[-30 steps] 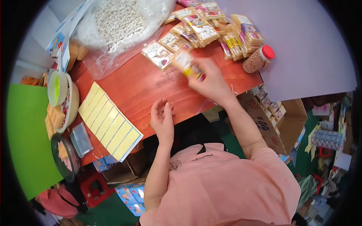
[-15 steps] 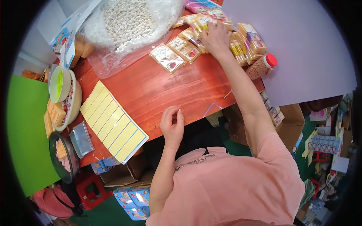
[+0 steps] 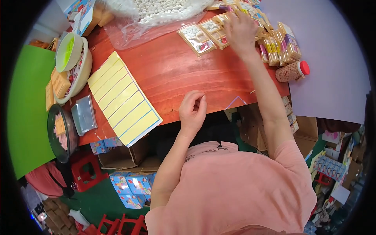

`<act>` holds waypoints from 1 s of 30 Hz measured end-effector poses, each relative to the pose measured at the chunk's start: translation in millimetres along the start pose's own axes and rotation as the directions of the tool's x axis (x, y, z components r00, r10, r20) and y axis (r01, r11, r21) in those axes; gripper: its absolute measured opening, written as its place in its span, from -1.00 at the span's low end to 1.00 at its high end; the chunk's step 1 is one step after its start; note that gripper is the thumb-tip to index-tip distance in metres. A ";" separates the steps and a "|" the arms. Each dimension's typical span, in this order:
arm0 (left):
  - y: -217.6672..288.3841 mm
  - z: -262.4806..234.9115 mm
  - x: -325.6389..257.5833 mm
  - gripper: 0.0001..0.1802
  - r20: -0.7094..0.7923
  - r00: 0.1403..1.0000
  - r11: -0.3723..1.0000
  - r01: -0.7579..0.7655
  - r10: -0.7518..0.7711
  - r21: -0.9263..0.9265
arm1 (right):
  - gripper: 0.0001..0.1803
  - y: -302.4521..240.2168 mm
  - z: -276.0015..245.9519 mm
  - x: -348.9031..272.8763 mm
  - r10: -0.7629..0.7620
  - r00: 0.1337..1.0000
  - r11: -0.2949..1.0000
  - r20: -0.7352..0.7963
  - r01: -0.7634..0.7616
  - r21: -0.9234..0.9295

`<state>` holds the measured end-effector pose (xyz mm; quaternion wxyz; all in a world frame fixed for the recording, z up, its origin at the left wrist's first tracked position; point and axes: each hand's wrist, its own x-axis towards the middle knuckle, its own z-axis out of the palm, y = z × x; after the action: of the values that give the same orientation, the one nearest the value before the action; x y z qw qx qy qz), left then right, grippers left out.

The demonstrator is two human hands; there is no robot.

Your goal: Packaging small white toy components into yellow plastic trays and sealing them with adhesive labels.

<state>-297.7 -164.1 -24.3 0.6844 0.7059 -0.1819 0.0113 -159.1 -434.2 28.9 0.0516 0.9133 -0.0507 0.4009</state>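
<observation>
My right hand (image 3: 241, 33) reaches across the table to the far right, over a spread of small compartment trays. Its fingers are blurred, so I cannot make out whether they grip one. Just left of it lie two clear-topped trays, the nearer a tray with white beads and a red picture (image 3: 196, 39), the other a similar tray (image 3: 214, 32). More packs stand on edge in a row (image 3: 279, 47) to its right. Close to the table's front edge, my left hand (image 3: 192, 109) is closed, fingers curled to the thumb, with nothing visible in it.
A large plastic bag of white beads (image 3: 160, 11) lies at the back. A yellow label sheet (image 3: 123, 98) covers the left side, beside a clear case (image 3: 84, 114), bowls (image 3: 87, 66) and a dark basin (image 3: 62, 156). A red-lidded jar (image 3: 289, 73) stands at the right edge.
The view has shifted, so the table's contents sit higher and further right in the picture. My right hand is still over the trays; my left hand stays near the front edge, its fingers closer together.
</observation>
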 end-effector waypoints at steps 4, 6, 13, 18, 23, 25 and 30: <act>-0.2 -1.0 -0.3 -0.93 -0.008 1.000 1.000 -0.004 0.004 0.026 | -0.61 -67.7 -2.0 -34.3 -0.060 0.987 0.966 0.149 0.020 0.259; -3.6 -2.4 -2.0 -0.92 -0.030 0.999 0.999 -0.008 0.009 0.051 | -0.62 -92.4 -3.8 -40.3 0.017 0.941 0.981 0.338 -0.080 0.174; 14.9 -5.7 0.0 -0.87 -0.172 0.984 0.992 0.070 -0.052 0.101 | -0.62 -135.0 -25.5 -79.4 0.027 0.941 0.944 0.337 -0.135 0.301; 9.3 -21.9 36.2 -0.66 -0.136 0.965 0.921 -0.165 0.226 0.354 | -0.74 -124.6 -38.4 -66.7 -0.006 0.954 0.884 0.299 -0.134 0.448; -3.7 -8.2 48.8 -0.57 0.169 0.943 0.596 -0.313 0.285 0.739 | -0.68 -52.5 26.4 -27.0 0.118 0.965 0.974 0.234 -0.158 0.160; -8.0 -2.8 50.9 -0.57 0.223 0.953 0.519 -0.299 0.205 0.801 | -0.66 -47.1 38.6 -29.5 0.135 0.941 0.983 0.311 -0.166 0.073; -12.5 -7.4 46.7 -0.59 0.232 0.956 0.538 -0.292 0.177 0.791 | -0.69 -63.1 24.1 -36.8 0.147 0.943 0.987 0.298 -0.121 -0.105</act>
<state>-249.0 -168.2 -23.5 0.2601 0.9097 -0.2910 0.1418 -157.9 -373.1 -17.9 0.0545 0.9556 -0.1372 0.2551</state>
